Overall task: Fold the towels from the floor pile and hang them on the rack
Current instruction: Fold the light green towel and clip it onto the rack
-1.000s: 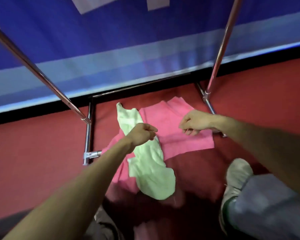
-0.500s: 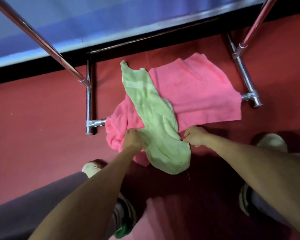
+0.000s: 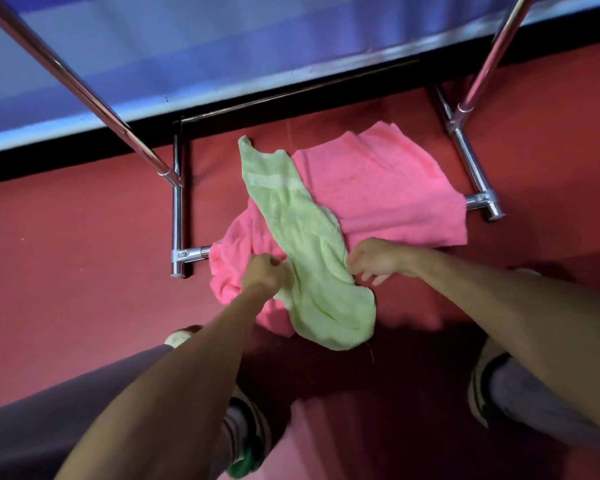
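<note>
the green towel runs far left to near right over the pink towel, our left hand pinching its left edge, our right hand half-curled at the right edge, hold unclear.

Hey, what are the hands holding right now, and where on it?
The green towel, by the side edges of its lower half: the left hand grips the left edge, and the right hand appears to pinch the right edge.

A red floor spreads left to right. At its far edge a black strip runs below a blue wall with paler bands.
</note>
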